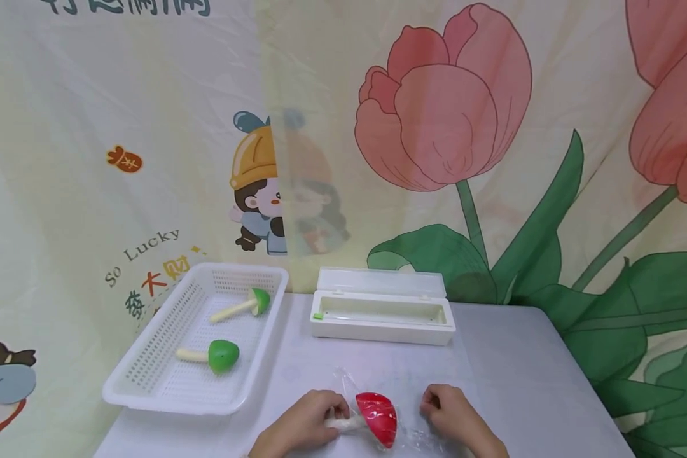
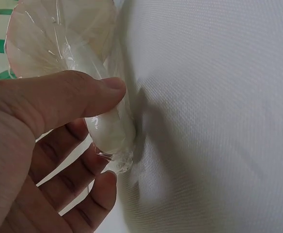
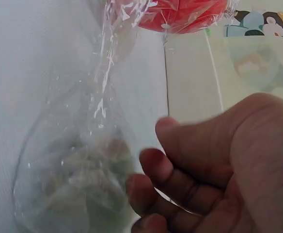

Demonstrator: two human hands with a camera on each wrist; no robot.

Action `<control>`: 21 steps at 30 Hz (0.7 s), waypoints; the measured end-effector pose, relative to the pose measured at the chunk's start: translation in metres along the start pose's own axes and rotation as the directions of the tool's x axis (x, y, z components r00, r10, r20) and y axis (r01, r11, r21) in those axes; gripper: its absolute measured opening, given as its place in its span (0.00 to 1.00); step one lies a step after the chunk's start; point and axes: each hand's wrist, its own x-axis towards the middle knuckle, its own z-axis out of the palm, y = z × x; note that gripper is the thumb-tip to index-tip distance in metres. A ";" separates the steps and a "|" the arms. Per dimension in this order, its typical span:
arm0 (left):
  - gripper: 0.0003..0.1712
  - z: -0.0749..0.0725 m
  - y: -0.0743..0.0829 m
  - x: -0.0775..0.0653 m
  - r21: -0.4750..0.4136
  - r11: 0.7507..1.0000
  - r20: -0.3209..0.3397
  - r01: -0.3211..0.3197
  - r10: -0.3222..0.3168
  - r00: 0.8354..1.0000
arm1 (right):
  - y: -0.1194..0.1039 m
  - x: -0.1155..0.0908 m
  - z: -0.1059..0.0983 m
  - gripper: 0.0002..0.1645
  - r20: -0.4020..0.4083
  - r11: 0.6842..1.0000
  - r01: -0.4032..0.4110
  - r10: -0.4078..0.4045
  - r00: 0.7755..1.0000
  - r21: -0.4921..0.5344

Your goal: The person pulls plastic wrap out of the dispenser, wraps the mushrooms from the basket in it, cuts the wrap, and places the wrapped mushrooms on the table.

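Observation:
A red-capped toy mushroom (image 1: 379,418) with a white stem lies at the front of the table, wrapped in clear plastic film. My left hand (image 1: 309,423) grips its stem. The left wrist view shows the thumb (image 2: 90,94) over the film-covered stem (image 2: 113,128), with the fingers curled beneath. To the right of the cap is my right hand (image 1: 455,413), its fingers loosely bent around nothing. Loose clear film (image 3: 78,160) trails from the red cap (image 3: 180,14) past the right fingertips (image 3: 156,165) in the right wrist view.
A white perforated basket (image 1: 111,385) stands at the left, holding two green-capped toy mushrooms (image 1: 223,356). Behind the hands sits a long white box (image 1: 380,331) with its clear lid (image 1: 380,282) raised and a small green piece inside. A printed curtain (image 1: 320,83) hangs behind the table.

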 end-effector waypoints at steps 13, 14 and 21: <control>0.17 0.005 -0.008 0.002 -0.026 1.000 0.001 -0.012 0.012 1.000 | -0.009 0.004 0.019 0.06 0.218 0.996 0.036 -0.054 0.974 0.086; 0.17 0.005 -0.009 0.002 -0.027 1.000 0.001 -0.013 0.013 1.000 | -0.010 0.004 0.018 0.06 0.223 0.996 0.016 -0.035 0.974 0.086; 0.16 0.001 -0.011 0.002 -0.006 0.999 0.022 -0.052 0.052 0.998 | -0.006 0.005 0.011 0.03 0.164 0.997 -0.010 -0.001 0.987 0.070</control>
